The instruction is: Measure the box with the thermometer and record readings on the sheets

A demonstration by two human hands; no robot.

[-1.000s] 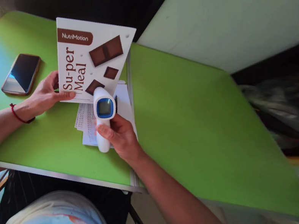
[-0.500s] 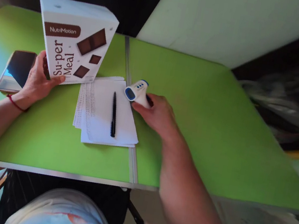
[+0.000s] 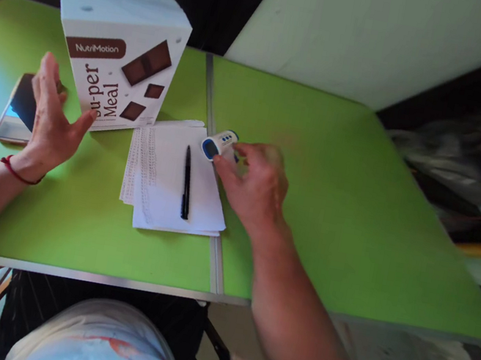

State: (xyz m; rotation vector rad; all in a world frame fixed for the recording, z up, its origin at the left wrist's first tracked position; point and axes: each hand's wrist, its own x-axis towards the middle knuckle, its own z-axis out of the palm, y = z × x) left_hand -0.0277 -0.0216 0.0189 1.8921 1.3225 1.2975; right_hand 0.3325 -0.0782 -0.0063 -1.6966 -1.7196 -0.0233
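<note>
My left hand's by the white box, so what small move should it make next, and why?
I'd probably draw your left hand back from the white box: the box stands upright on the green table, and your fingers are spread open beside it. Only the thumb overlaps its lower corner in view; I can't tell whether it touches.

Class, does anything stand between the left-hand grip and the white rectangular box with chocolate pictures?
Nothing visible stands between the left-hand grip and the white box: the thumb overlaps the box's edge in view, though contact is unclear. The dark rectangular phone lies to the left, partly hidden by the grip.
</note>
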